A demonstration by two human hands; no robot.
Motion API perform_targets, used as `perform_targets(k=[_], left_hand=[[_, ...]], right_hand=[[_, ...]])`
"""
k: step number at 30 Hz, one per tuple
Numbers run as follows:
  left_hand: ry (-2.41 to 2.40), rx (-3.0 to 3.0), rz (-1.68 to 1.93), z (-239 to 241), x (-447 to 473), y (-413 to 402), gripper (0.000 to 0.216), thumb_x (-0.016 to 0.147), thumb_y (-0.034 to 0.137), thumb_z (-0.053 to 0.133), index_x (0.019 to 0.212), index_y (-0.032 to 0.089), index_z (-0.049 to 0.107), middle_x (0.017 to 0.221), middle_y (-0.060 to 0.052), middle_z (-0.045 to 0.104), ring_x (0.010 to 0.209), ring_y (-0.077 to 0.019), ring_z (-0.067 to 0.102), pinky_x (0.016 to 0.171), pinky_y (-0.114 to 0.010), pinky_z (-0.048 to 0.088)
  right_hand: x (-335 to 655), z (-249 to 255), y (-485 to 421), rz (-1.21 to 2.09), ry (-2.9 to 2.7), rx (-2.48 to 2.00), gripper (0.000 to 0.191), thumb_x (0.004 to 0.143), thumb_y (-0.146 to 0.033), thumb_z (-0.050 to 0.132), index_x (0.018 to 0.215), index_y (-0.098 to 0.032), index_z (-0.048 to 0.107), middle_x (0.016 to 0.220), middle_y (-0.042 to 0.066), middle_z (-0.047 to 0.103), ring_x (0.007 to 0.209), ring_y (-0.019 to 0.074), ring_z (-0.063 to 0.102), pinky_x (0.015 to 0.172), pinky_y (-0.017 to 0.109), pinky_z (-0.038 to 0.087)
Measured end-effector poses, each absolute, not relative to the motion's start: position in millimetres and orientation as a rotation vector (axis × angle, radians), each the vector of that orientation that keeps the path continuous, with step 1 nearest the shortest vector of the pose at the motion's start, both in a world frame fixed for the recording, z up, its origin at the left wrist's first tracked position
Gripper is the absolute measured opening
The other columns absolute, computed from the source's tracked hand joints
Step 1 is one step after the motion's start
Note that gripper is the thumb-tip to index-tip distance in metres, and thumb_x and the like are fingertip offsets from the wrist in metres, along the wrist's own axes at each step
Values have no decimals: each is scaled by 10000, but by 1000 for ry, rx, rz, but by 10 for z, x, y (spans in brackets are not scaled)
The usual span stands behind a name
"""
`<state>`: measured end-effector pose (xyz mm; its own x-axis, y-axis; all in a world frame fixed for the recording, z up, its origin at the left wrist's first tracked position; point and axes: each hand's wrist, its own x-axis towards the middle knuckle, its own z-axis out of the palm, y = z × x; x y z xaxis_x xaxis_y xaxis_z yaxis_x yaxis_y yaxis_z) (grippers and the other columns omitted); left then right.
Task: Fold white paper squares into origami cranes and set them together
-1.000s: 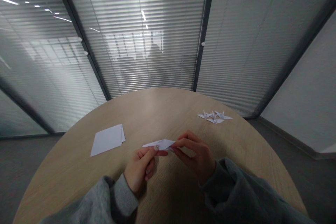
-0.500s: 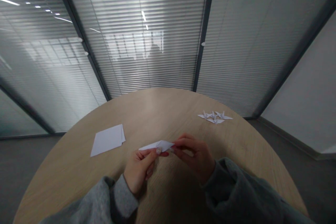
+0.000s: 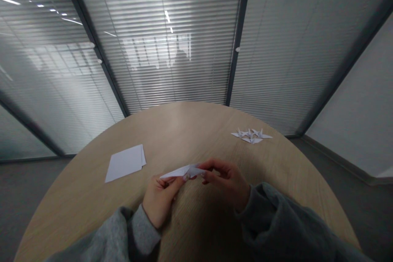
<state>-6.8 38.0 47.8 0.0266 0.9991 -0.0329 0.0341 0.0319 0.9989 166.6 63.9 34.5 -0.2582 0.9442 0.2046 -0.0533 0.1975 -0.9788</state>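
A small white folded paper piece (image 3: 181, 170) is held above the round wooden table (image 3: 190, 131), just in front of me. My left hand (image 3: 159, 200) pinches its left and middle part between thumb and fingers. From the right, my right hand (image 3: 227, 182) pinches the paper's right tip with its fingers closed. Both arms wear grey sleeves. The paper is long and pointed, nearly flat.
A small stack of white paper sheets (image 3: 125, 163) lies on the table to the left. Several finished white paper cranes (image 3: 251, 135) sit at the far right of the table. Glass walls with blinds stand behind the table.
The folded paper has flattened and turned slightly, its left tip moving leftward and down. Both hands have shifted their fingers a little while keeping their pinch on it.
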Motion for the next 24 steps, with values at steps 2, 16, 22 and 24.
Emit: perform_targets(k=[2,16,22,24], left_hand=[[1208,1243,1190,505,-64,367,282,576,429,738,558,148,718,337,61,388,384,-90,372,398,-207,284],[1246,1379,1185,531,-69,342,175,615,297,654,650,153,748,649,-62,731,627,-228,638,592,-296,492],[1267,1362,1179,562,-56,331,168,606,290,647,640,159,748,609,-50,716,622,-224,636,583,-288,489],[1262,1358,1174,557,-59,333,173,607,293,648,646,158,750,606,-50,713,628,-227,637,586,-291,490]], right_hand=[[1657,335,639,1253,-1466,-890,363,642,-514,711,771,-175,703,671,20,639,589,123,557,532,237,487],[1655,393,606,1115,-1543,-875,271,680,-436,710,687,-168,672,722,39,657,648,143,607,584,259,511],[1640,406,591,1113,-1505,-841,284,668,-451,717,649,-175,657,709,35,665,659,149,627,602,264,523],[1639,397,593,1137,-1493,-840,301,663,-472,716,651,-176,658,708,37,674,656,151,629,601,265,522]])
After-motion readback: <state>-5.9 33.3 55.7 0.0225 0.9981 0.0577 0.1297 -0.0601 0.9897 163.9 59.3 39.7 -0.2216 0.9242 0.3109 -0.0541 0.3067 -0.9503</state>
